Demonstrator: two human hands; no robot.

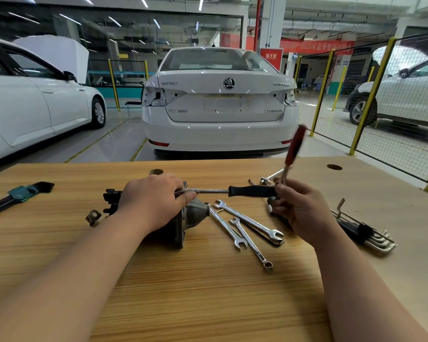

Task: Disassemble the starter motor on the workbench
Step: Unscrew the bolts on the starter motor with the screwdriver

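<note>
Two bare hands work at the near middle of a light wood-grain workbench (208,280). The left hand (156,201) lies over the top of the grey metal starter motor (194,214), fingers curled down round its body and gripping it. The motor lies on its side on the bench, its cone-shaped nose pointing right and a black plastic connector block (111,197) sticking out of its left end.

A black-handled driver with a steel shaft (252,191) lies level, to the right of the motor, its tip reaching the motor's top edge under the left thumb. At the far end of that handle is the right hand (299,208), closed round the steel shaft of a red-handled screwdriver (294,146). The red handle stands up and leans right, blurred. Whether this hand also touches the black handle I cannot tell.

Three bright steel combination spanners (247,225) lie fanned just right of the motor's nose. Further right of the motor, past the right wrist, lies a set of silver hex keys in a black holder (366,230). Well left of the motor lies a set of black hex keys in a teal holder (20,195), and a small bent metal bracket (93,217) sits just left of it. Beyond the motor stands a white saloon car (220,102), rear end facing the bench.
</note>
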